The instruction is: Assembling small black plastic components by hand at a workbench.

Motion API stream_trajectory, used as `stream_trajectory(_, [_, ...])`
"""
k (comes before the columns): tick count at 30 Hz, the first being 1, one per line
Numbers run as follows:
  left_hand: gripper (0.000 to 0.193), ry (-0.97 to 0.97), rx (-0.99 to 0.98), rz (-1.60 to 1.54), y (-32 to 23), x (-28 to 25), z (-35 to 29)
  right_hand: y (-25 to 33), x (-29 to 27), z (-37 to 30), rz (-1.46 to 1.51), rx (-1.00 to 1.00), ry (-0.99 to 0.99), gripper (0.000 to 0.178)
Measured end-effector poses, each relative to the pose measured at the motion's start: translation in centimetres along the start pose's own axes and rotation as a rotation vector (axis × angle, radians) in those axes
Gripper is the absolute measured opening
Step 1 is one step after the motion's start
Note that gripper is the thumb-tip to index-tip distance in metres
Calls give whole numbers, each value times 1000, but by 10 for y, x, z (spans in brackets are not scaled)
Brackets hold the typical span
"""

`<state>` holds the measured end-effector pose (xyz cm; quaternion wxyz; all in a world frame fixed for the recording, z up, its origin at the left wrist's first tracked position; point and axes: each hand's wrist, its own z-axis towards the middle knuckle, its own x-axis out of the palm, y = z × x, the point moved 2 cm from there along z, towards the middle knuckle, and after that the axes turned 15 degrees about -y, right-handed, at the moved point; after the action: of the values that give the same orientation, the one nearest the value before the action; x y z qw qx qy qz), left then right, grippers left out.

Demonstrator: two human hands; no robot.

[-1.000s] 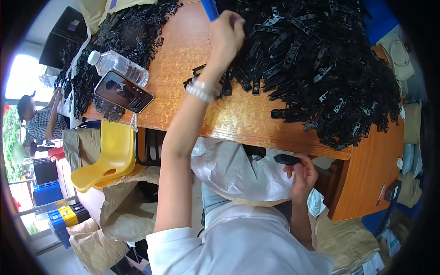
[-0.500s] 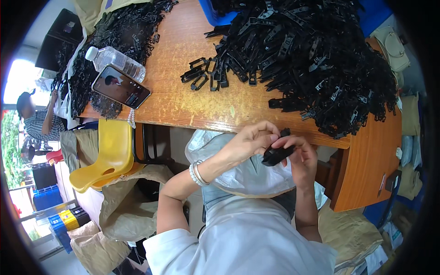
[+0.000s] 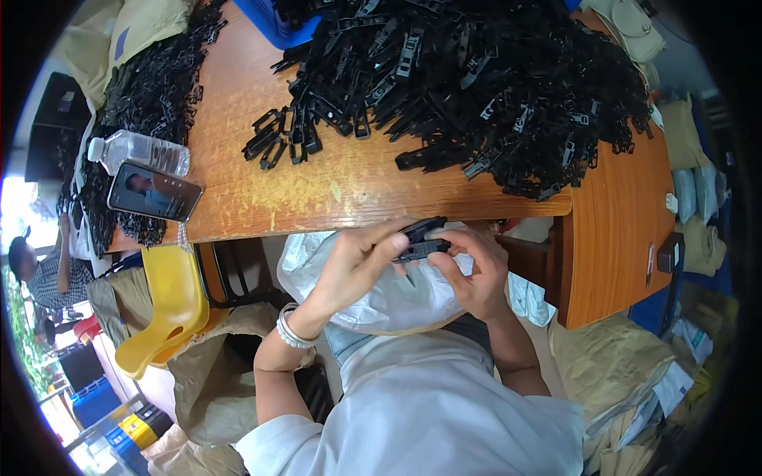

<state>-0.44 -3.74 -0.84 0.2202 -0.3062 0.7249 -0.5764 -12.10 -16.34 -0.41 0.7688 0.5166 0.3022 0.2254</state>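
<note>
Between my two hands is a black plastic part [image 3: 424,240], long and narrow, held just off the table's front edge above my lap. The fingers and thumb of my left hand [image 3: 361,258] pinch its left end. My right hand [image 3: 476,266] grips the other end with thumb and fingers. Fingers cover some of the part, so its full shape is hidden. A white plastic bag [image 3: 381,297] lies across my lap under both hands. On the table, a large heap of similar black plastic parts [image 3: 476,87] spreads out, with several loose black frames [image 3: 278,136] at its left edge.
The wooden table [image 3: 238,186] has a worn top. At its left lie a phone [image 3: 155,192], a clear bottle [image 3: 147,151] and another black heap [image 3: 155,103]. A blue bin [image 3: 278,28] stands behind. A yellow chair [image 3: 171,297] and brown sacks [image 3: 611,365] flank me. Far left is another person [image 3: 59,274].
The view has shifted, so the table appears farther left. My hands have turned the black part from a steep slant to nearly level, and my left hand has shifted its grip.
</note>
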Motion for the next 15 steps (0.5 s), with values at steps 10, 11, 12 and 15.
stream_trajectory(10, [40,-113,425,413,-8,12,-11,-2,1,11,12,-67,66,27])
stream_trajectory(11, [40,-114,425,414,-6,11,-12,-4,1,10,14,-67,67,27])
stream_trajectory(12, [39,-115,430,418,-3,12,-12,-9,1,7,-40,-119,71,29])
stream_trajectory(15, [36,-124,428,430,-4,14,-14,-12,-2,6,-67,-164,80,32])
